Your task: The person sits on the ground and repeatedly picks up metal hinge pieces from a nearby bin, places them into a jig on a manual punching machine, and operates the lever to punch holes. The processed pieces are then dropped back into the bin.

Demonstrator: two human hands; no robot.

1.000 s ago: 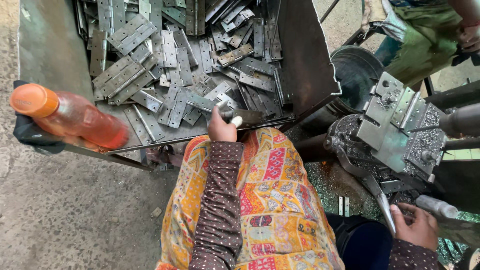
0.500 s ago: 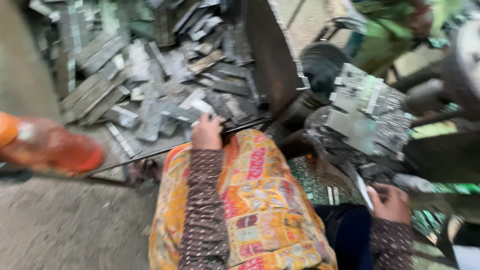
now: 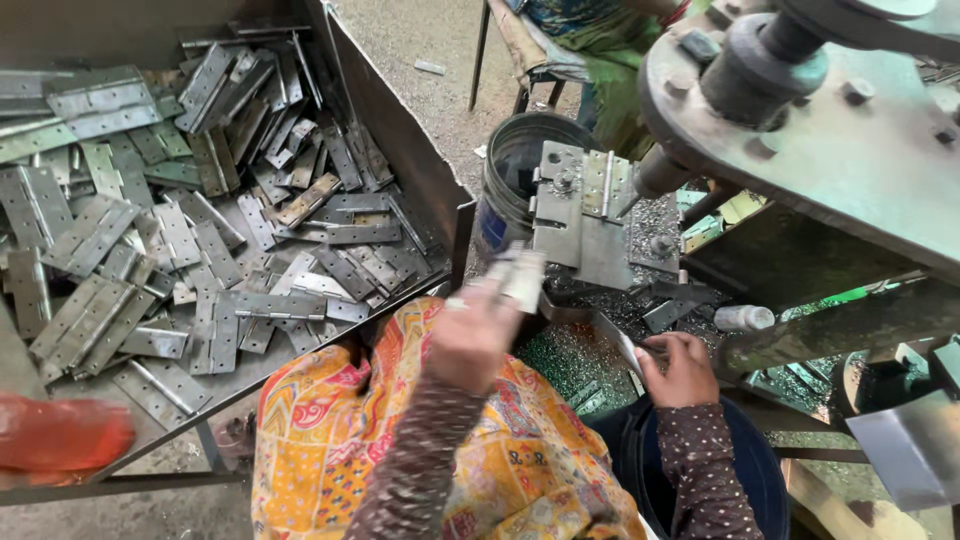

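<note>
My left hand [image 3: 470, 335] is blurred with motion over my knee and grips a small metal hinge [image 3: 518, 277], held just left of the press fixture [image 3: 578, 215]. My right hand [image 3: 685, 370] rests lower right, closed on a thin metal tool [image 3: 615, 335] whose blade points toward the fixture. A hinge plate sits on the fixture under the machine's heavy grey arm [image 3: 800, 110]. My lap is covered by orange patterned cloth [image 3: 330, 430].
A big metal tray [image 3: 395, 120] at left holds a heap of several grey hinges [image 3: 180, 220]. A dark bucket [image 3: 520, 160] stands behind the fixture. An orange bottle [image 3: 60, 435] lies blurred at lower left. Another person in green sits at the top [image 3: 600, 50].
My left hand has left the tray edge and moved right toward the press fixture, now carrying a hinge. The view has swung right; my right hand stays on its tool.
</note>
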